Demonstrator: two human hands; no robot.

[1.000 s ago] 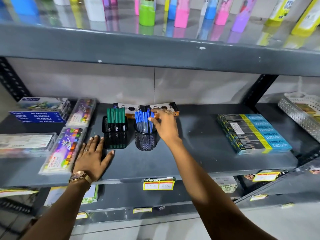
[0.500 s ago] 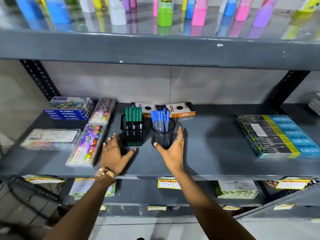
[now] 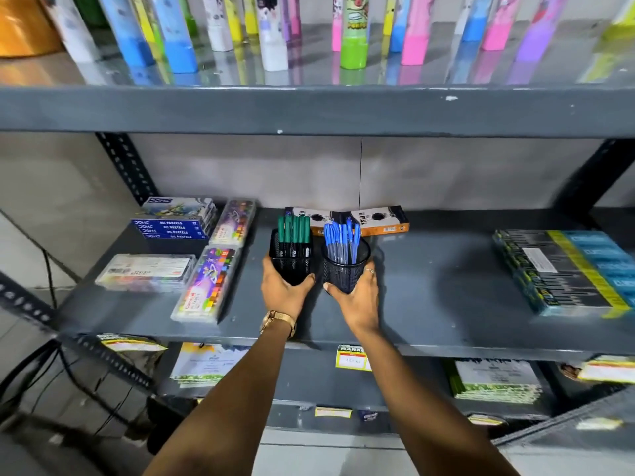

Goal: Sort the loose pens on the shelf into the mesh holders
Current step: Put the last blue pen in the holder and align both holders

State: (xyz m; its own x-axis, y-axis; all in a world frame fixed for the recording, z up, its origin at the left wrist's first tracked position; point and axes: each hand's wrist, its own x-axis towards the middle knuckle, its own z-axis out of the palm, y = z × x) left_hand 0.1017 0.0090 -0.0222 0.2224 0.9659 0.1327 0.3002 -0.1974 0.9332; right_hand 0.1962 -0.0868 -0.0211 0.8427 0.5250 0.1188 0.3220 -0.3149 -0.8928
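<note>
Now both hands are clamped on holders, left hand [image 3: 283,293] on the square holder [image 3: 291,261], right hand [image 3: 357,298] on the round holder [image 3: 345,267]; better slide them level, so no pens tip out

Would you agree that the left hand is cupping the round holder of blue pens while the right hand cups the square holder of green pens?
Not quite: the hands are swapped. In the head view the left hand cups the square holder of green pens, and the right hand cups the round holder of blue pens.
</note>
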